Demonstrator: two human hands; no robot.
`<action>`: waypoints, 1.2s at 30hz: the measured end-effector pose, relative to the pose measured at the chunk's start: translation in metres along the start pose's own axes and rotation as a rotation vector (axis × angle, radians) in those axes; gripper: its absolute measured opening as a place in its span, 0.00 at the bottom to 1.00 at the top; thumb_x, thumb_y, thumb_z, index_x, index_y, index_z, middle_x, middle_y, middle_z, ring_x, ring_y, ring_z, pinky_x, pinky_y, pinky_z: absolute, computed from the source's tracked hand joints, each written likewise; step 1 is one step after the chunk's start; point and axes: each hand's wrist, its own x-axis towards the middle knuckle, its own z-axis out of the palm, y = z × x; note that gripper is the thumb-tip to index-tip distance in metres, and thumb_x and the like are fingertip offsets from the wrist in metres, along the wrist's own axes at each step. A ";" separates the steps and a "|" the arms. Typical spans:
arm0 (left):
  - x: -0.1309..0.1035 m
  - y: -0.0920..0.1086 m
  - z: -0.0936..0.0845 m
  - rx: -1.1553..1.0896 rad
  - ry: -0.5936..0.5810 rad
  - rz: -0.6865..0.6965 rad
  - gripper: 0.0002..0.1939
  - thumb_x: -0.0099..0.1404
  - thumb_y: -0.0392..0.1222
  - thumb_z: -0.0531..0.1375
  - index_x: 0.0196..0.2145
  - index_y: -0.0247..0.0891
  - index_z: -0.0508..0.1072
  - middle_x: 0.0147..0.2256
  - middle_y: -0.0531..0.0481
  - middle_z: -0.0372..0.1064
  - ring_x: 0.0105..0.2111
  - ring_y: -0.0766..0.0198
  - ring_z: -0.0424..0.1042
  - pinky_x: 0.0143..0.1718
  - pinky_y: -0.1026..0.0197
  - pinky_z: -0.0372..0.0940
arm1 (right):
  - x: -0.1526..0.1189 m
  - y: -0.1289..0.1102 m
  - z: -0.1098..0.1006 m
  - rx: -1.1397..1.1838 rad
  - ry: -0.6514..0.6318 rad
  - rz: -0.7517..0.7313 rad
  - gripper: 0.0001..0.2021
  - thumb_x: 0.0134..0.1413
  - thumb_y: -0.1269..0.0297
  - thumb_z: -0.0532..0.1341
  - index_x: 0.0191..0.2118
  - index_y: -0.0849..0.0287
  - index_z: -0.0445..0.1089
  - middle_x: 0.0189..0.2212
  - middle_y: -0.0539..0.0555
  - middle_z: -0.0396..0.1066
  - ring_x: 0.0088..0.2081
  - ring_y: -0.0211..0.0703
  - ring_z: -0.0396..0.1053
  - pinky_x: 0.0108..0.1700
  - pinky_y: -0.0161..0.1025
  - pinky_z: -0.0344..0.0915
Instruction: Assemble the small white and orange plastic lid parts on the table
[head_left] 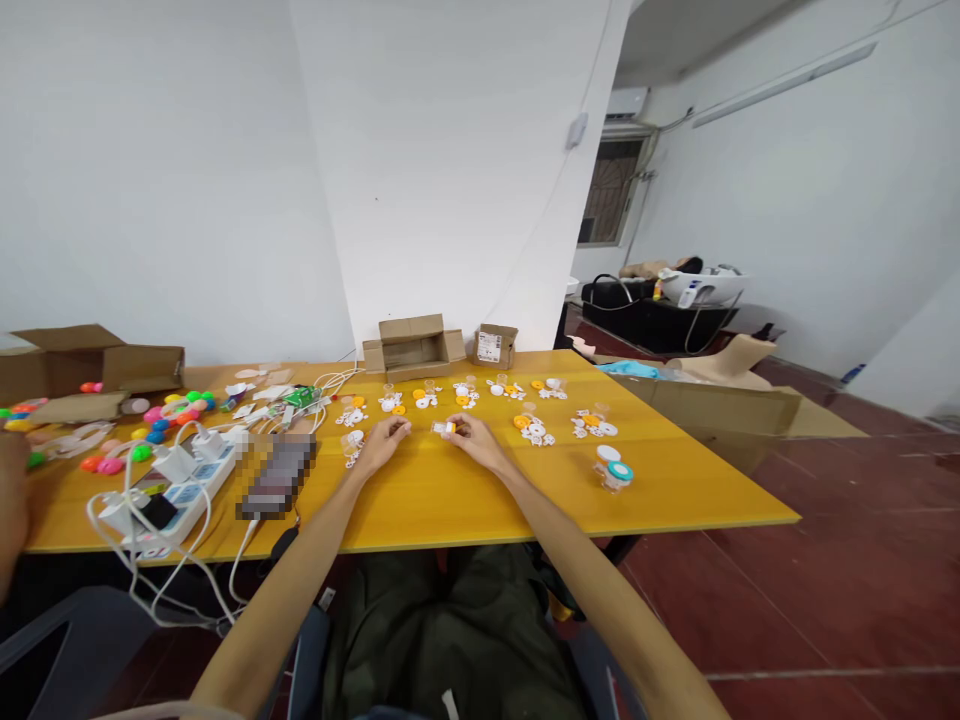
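Observation:
My right hand (469, 438) is closed on a small clear plastic container with white and orange parts (444, 428), held on its side just above the yellow table. A short gap to the left, my left hand (384, 441) has its thumb and fingertips together. Whatever they may pinch is too small to make out. Beside the left hand lie white pieces and a clear cup (351, 440). Beyond both hands, several small groups of white and orange discs (426, 398) stand with clear cups. More orange and white wheel-like pieces (531, 428) lie to the right.
Two lidded clear jars (616, 474) stand near the right front. On the left are a phone (277, 476), a power strip (187, 495) with tangled white cables, and colourful balls (157, 425). Cardboard boxes (414, 350) line the wall. Another person's arm (10, 500) shows at the left edge.

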 end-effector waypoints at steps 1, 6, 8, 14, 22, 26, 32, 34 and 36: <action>-0.001 0.001 -0.001 0.032 -0.010 0.007 0.14 0.65 0.52 0.58 0.32 0.40 0.75 0.30 0.51 0.75 0.34 0.57 0.74 0.42 0.56 0.69 | 0.000 0.000 0.000 -0.001 -0.002 -0.003 0.14 0.42 0.58 0.69 0.37 0.55 0.72 0.33 0.50 0.76 0.33 0.43 0.73 0.39 0.40 0.70; -0.007 0.004 0.007 0.262 -0.055 0.139 0.09 0.67 0.43 0.55 0.34 0.42 0.74 0.33 0.49 0.74 0.38 0.56 0.73 0.46 0.55 0.68 | 0.000 0.001 0.001 0.013 0.004 -0.026 0.15 0.42 0.57 0.69 0.37 0.56 0.72 0.34 0.50 0.76 0.34 0.43 0.73 0.40 0.41 0.71; -0.010 0.003 0.014 0.340 -0.059 0.231 0.08 0.67 0.39 0.55 0.34 0.43 0.74 0.36 0.47 0.74 0.41 0.55 0.72 0.49 0.54 0.67 | 0.000 0.001 0.001 0.019 0.019 -0.033 0.15 0.42 0.57 0.69 0.37 0.55 0.72 0.33 0.50 0.77 0.34 0.43 0.74 0.40 0.41 0.71; -0.010 -0.006 0.033 0.373 -0.020 0.331 0.11 0.64 0.30 0.55 0.38 0.43 0.73 0.38 0.46 0.72 0.43 0.54 0.72 0.52 0.52 0.66 | 0.003 0.000 0.000 0.029 0.071 -0.040 0.14 0.42 0.56 0.69 0.35 0.55 0.72 0.33 0.50 0.77 0.35 0.44 0.74 0.42 0.42 0.72; -0.003 0.007 0.047 0.209 -0.056 0.268 0.21 0.65 0.36 0.60 0.55 0.43 0.67 0.47 0.46 0.70 0.40 0.58 0.74 0.50 0.51 0.69 | 0.004 -0.001 -0.002 0.030 0.058 -0.054 0.13 0.43 0.56 0.69 0.35 0.55 0.73 0.33 0.52 0.77 0.36 0.47 0.74 0.43 0.44 0.72; 0.004 0.012 0.051 0.062 -0.084 0.251 0.23 0.64 0.37 0.60 0.56 0.44 0.67 0.49 0.45 0.70 0.40 0.60 0.74 0.48 0.54 0.70 | 0.004 -0.002 -0.001 0.082 0.030 -0.047 0.14 0.41 0.56 0.71 0.35 0.56 0.75 0.34 0.53 0.78 0.38 0.48 0.75 0.45 0.46 0.71; 0.018 0.015 0.046 -0.184 -0.210 0.115 0.15 0.63 0.49 0.63 0.45 0.40 0.76 0.41 0.47 0.75 0.39 0.59 0.74 0.42 0.57 0.70 | 0.008 0.003 0.001 0.156 0.021 0.016 0.18 0.35 0.55 0.74 0.34 0.57 0.75 0.33 0.53 0.79 0.38 0.47 0.76 0.46 0.46 0.72; 0.022 0.016 0.046 -0.228 -0.232 0.053 0.16 0.62 0.52 0.63 0.42 0.39 0.76 0.36 0.48 0.75 0.34 0.61 0.73 0.38 0.58 0.70 | 0.008 0.004 0.002 0.164 0.025 0.029 0.18 0.34 0.57 0.74 0.34 0.57 0.74 0.33 0.52 0.78 0.37 0.46 0.76 0.45 0.46 0.72; 0.026 0.017 0.048 -0.249 -0.231 0.014 0.17 0.61 0.54 0.63 0.39 0.38 0.77 0.31 0.50 0.74 0.30 0.62 0.72 0.35 0.59 0.68 | 0.008 0.004 0.001 0.158 0.031 0.029 0.17 0.34 0.58 0.74 0.33 0.56 0.74 0.32 0.52 0.78 0.36 0.46 0.75 0.44 0.45 0.72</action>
